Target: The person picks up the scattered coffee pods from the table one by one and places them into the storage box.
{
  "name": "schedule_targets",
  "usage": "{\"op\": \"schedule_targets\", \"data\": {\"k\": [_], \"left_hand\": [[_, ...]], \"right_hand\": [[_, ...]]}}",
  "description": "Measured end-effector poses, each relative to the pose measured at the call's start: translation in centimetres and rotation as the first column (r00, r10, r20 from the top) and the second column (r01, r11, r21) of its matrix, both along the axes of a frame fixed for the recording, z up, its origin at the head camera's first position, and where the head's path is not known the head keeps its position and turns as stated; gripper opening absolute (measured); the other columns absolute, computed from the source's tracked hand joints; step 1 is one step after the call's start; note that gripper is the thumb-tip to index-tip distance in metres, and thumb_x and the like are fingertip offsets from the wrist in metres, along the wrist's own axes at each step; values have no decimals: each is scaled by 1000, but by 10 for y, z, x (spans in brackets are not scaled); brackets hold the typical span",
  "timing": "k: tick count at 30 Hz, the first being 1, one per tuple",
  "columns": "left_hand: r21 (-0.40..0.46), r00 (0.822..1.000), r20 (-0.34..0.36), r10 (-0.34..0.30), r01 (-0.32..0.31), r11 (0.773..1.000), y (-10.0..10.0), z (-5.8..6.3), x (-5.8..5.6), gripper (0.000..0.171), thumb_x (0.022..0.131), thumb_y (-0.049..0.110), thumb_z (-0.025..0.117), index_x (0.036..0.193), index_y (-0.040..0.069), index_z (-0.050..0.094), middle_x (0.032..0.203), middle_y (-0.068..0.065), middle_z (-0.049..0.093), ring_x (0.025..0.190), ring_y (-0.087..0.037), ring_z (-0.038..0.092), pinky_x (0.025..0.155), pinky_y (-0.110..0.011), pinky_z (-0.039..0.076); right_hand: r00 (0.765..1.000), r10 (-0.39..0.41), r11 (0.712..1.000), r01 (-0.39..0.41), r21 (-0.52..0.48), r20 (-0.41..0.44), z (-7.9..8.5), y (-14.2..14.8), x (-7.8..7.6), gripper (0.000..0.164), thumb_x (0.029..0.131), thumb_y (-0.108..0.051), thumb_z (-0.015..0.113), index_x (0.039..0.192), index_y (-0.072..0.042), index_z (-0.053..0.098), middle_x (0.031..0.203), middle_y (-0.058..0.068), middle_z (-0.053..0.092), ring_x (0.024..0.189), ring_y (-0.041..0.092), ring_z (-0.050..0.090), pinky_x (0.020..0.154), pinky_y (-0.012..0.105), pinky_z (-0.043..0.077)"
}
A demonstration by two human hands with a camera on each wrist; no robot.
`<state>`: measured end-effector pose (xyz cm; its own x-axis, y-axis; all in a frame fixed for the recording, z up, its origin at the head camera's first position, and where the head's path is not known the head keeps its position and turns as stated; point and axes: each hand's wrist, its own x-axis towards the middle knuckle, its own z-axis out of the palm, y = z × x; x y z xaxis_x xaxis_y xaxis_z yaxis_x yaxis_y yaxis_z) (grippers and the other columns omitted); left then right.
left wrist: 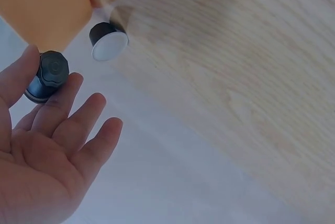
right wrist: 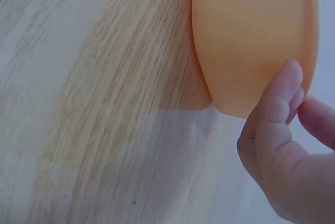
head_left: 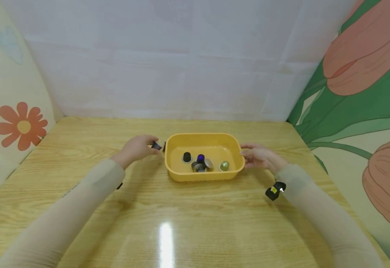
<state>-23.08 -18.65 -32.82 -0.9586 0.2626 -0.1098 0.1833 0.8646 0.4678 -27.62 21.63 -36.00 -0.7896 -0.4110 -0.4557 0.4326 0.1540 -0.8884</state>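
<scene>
My left hand point(head_left: 138, 149) pinches a dark coffee capsule point(left wrist: 48, 76) between thumb and fingers, left of a yellow plastic bin point(head_left: 198, 177). Its other fingers are spread and loosely bent. A second black capsule point(left wrist: 109, 42) with a pale lid lies tipped on its side by the bin's left end. With thumb at the rim and fingers against the outer wall, my right hand point(head_left: 260, 157) holds the bin's right end. Inside the bin are a black capsule point(head_left: 186, 157), a purple one point(head_left: 200, 158), a green one point(head_left: 224, 166) and some dark, overlapping ones.
The bin stands on a wood-grain table point(head_left: 195, 208). A white cloth point(head_left: 168, 74) hangs behind the table. Flower-patterned panels flank it, with a red flower point(head_left: 22, 126) on the left and large tulips point(head_left: 359, 56) on the right.
</scene>
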Motion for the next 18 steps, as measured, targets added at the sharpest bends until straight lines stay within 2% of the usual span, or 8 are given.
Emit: {"op": "schedule_targets", "data": {"k": [8, 18], "left_hand": [[11, 1000, -15, -5, 5, 1000, 5, 10, -6, 56, 93, 17, 67, 139, -8, 46, 133, -26, 54, 126, -42, 47, 105, -55, 36], [7, 1000, 6, -7, 7, 1000, 12, 18, -9, 55, 95, 17, 65, 142, -5, 45, 136, -24, 53, 128, -40, 46, 106, -55, 36]], "right_hand": [[1000, -7, 1000, 7, -12, 10, -1, 1, -2, 53, 101, 0, 43, 150, 4, 22, 88, 7, 59, 71, 14, 60, 64, 27, 57], [1000, -8, 1000, 8, -7, 7, 0, 0, -1, 53, 101, -1, 43, 149, 5, 22, 88, 7, 60, 71, 14, 61, 64, 27, 57]]}}
